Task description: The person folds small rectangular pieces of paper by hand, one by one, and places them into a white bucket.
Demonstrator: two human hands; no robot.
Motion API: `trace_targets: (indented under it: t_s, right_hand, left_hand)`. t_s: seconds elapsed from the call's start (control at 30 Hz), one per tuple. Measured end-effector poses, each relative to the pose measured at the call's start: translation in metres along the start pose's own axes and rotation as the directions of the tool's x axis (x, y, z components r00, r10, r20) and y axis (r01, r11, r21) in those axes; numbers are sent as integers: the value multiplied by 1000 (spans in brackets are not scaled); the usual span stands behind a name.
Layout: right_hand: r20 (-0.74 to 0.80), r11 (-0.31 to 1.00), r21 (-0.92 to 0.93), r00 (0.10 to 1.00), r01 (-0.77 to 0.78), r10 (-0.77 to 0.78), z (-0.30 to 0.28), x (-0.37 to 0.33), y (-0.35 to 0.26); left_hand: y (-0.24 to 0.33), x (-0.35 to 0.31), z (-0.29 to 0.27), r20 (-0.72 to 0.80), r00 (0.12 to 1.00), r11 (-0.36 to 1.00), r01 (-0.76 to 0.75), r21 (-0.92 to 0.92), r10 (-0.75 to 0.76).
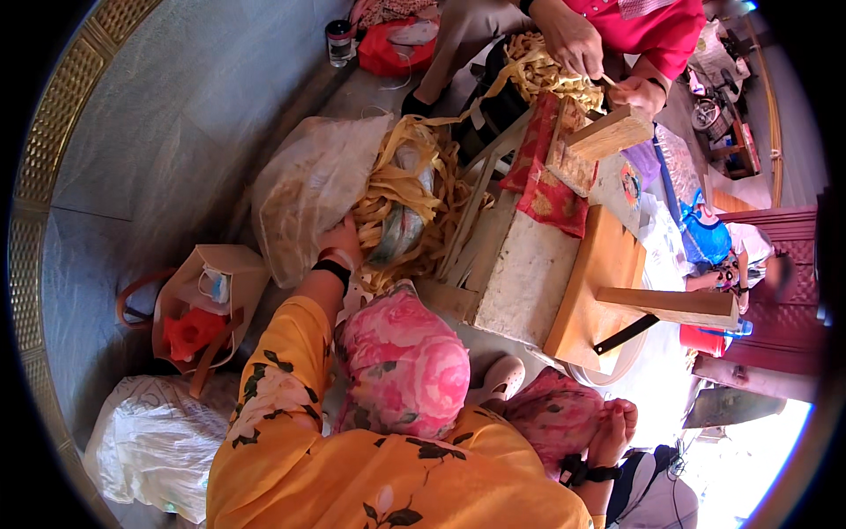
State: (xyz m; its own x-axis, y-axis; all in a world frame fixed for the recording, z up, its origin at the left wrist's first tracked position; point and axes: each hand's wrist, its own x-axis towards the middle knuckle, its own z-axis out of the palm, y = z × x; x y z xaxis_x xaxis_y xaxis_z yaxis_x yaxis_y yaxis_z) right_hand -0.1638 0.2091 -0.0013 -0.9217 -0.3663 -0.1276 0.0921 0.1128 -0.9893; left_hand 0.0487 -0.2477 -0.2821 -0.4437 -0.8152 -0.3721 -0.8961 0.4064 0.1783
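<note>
My left hand [340,240] reaches into the mouth of a cloudy plastic sack [308,181], against a heap of long, flat, yellowish strips [401,198]. Its fingers are hidden there, so I cannot tell what they grip. A grey-green, shiny bundle [398,231] lies among the strips. My right hand [612,432] rests by my right knee, fingers curled in, with nothing seen in them. Ahead stands a low wooden bench [520,278] bearing a light wooden block [595,278] with a jutting bar [670,304] and a flat black piece [626,335].
Across the bench, another person's hands [573,44] pinch a thin strip above a dark tub of strips [538,66]. At left are a paper bag [251,273] with a red bundle and a white plastic sack [163,441]. A lidded jar [338,44] stands by the wall.
</note>
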Motion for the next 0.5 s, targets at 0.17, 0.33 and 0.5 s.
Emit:
trace_targets:
  t_s: [0.17, 0.33, 0.5]
  right_hand:
    - [28, 1000, -18, 1000, -13, 14, 2, 7, 4]
    - [55, 1000, 19, 998, 6, -7, 14, 6, -1]
    - [55, 997, 57, 997, 49, -52, 8, 3, 6]
  left_hand:
    - [5, -18, -8, 26, 1000, 988, -5, -156, 9]
    - [-28, 1, -35, -135, 989, 802, -29, -596, -65]
    - [-3, 0, -161, -484, 844, 207, -444, -872, -229]
